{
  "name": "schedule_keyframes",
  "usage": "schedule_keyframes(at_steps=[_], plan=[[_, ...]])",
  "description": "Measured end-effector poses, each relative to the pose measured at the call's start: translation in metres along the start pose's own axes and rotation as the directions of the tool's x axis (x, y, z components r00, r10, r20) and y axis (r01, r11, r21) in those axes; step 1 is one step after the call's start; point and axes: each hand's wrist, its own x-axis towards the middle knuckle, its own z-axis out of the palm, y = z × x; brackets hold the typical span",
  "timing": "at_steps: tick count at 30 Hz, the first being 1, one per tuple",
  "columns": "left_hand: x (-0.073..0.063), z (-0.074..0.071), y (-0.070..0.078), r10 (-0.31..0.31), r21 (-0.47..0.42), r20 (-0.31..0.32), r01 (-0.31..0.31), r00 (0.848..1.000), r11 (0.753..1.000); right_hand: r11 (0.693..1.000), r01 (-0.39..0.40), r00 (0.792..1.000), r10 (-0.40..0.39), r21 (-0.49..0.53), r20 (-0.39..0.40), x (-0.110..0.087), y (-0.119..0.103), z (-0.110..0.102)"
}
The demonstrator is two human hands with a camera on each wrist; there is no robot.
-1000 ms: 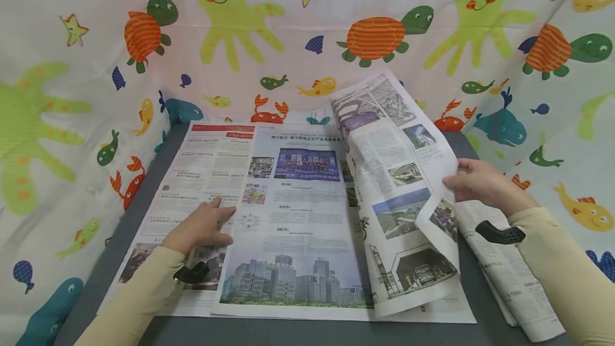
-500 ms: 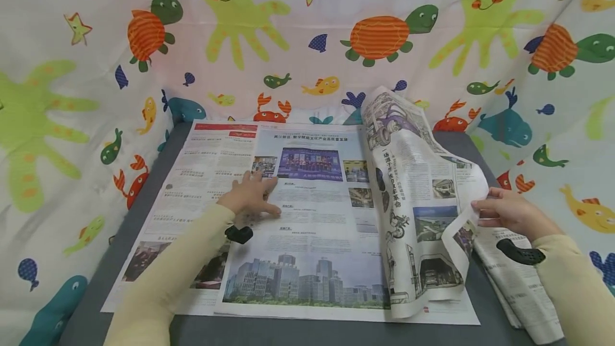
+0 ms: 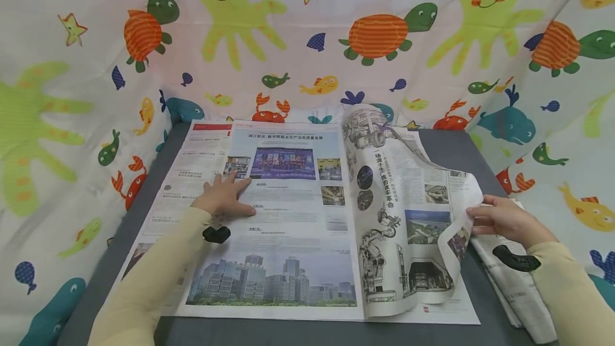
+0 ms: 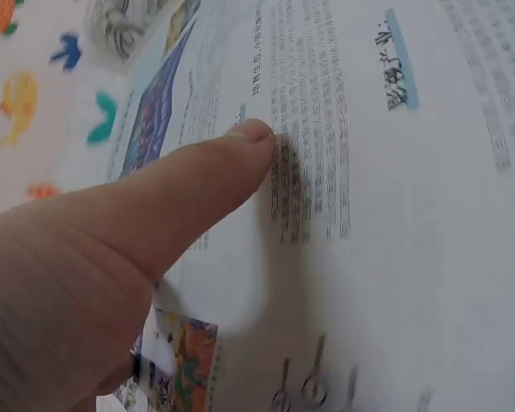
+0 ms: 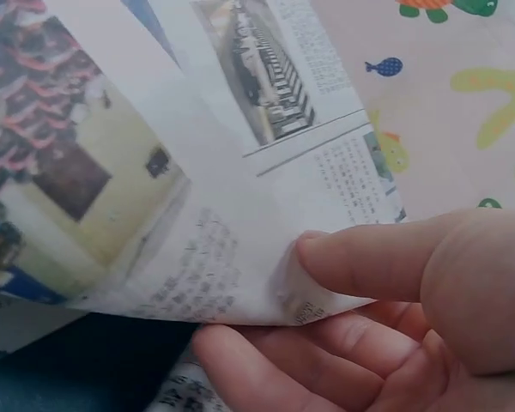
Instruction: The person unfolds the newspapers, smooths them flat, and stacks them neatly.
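Note:
An open newspaper (image 3: 288, 218) lies spread out, its left page showing a skyline photo. My left hand (image 3: 226, 196) rests on that page near its left side, fingers spread. In the left wrist view the left thumb (image 4: 197, 189) stretches over the printed text. Pinched between my right thumb (image 5: 369, 257) and fingers is the outer edge of a lifted newspaper page (image 3: 427, 191). This page bulges up in a curved roll along the fold and curls over near my right hand (image 3: 511, 220).
Beneath the newspaper is a dark grey table (image 3: 288, 332). A folded newspaper (image 3: 521, 287) lies at the right, partly under my right forearm. Another sheet (image 3: 163, 196) shows at the left. A curtain (image 3: 307, 41) with sea animals surrounds the back and sides.
My right hand has moved right and down with the page edge, lowering the page. My left hand shifted right onto the skyline page, then back left as that page slid left.

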Motion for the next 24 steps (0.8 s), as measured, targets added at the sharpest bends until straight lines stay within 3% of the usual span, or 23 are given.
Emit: schedule_keyframes(at_steps=[5, 10, 14, 24], plan=[[-0.007, -0.006, -0.032, -0.046, 0.000, -0.016, 0.046, 0.999, 0.999, 1.000, -0.009, 1.000, 0.009, -0.002, 0.027, 0.004, 0.004, 0.007], [-0.009, -0.010, -0.051, -0.079, -0.025, -0.018, 0.079, 0.997, 0.997, 1.000, -0.016, 0.999, 0.017, -0.006, 0.039, 0.007, 0.007, 0.009], [-0.009, -0.010, -0.059, -0.099, -0.047, -0.019, 0.098, 0.995, 0.994, 0.999, -0.019, 0.999, 0.020, -0.028, 0.040, 0.009, 0.008, 0.011], [-0.007, -0.006, -0.062, -0.103, -0.074, -0.018, 0.101, 0.995, 0.992, 0.998, -0.026, 0.999, 0.029, -0.053, 0.043, 0.008, 0.000, 0.002]])
